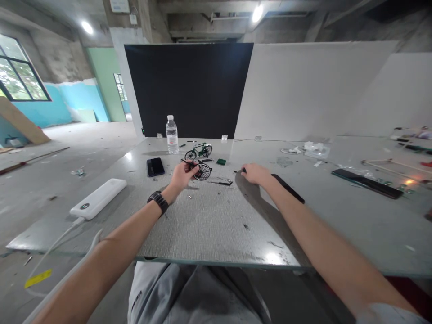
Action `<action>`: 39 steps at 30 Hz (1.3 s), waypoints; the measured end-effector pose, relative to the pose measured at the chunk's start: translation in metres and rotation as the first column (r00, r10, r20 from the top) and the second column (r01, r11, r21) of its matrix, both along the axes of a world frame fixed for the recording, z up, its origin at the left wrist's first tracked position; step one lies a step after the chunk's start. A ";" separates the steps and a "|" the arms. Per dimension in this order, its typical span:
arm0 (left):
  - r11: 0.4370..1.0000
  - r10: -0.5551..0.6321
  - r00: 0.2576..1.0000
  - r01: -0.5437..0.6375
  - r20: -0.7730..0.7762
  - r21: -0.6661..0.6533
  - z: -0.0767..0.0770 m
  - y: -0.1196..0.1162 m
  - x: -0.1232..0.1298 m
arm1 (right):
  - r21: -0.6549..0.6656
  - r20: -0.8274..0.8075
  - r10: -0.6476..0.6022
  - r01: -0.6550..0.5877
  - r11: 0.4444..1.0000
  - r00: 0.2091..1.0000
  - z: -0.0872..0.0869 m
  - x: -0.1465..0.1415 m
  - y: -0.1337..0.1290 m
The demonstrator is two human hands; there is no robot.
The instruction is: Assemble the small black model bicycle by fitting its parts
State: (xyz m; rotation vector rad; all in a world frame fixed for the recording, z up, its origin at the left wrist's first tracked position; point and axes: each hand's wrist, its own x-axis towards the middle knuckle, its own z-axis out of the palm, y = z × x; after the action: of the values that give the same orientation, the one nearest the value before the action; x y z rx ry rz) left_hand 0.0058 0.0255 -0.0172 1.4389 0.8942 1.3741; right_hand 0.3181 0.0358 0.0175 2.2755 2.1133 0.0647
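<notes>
Near the middle of the table, my left hand point(182, 175) grips a small black bicycle part with a spoked wheel point(202, 171). Just behind it stands a green miniature bicycle point(199, 151). My right hand point(254, 173) is lowered to the tabletop on the right, its fingers pinched by a small dark item too small to make out. Between the hands lie a green block point(221, 161) and a black-handled tool point(223, 182) with small metal bits beside it.
A water bottle point(172, 136) stands behind a dark phone point(155, 167). A white power bank point(98, 198) with a cable lies at the left. Another dark phone point(288, 188) is beside my right forearm. Plastic packaging point(316, 149) and a long dark case point(367, 183) lie farther right.
</notes>
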 end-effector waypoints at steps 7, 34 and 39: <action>0.985 0.167 0.984 -0.169 0.056 0.023 0.002 0.003 -0.002 | 0.067 0.016 0.209 -0.210 0.975 0.978 0.007 -0.019 -0.007; 0.983 0.181 0.983 -0.181 0.026 0.025 0.004 0.001 -0.001 | 0.241 -0.115 0.689 -0.653 0.718 0.715 0.000 -0.103 -0.053; 0.984 0.174 0.985 -0.174 0.007 0.047 0.003 -0.001 -0.001 | 0.255 -0.154 0.784 -0.743 0.619 0.601 -0.017 -0.148 -0.076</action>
State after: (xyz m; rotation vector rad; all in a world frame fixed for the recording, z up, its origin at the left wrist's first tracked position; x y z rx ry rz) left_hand 0.0049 0.0249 -0.0138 1.4203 1.0109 1.5353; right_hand 0.1701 -0.0401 0.0002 1.2613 3.1795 -0.0345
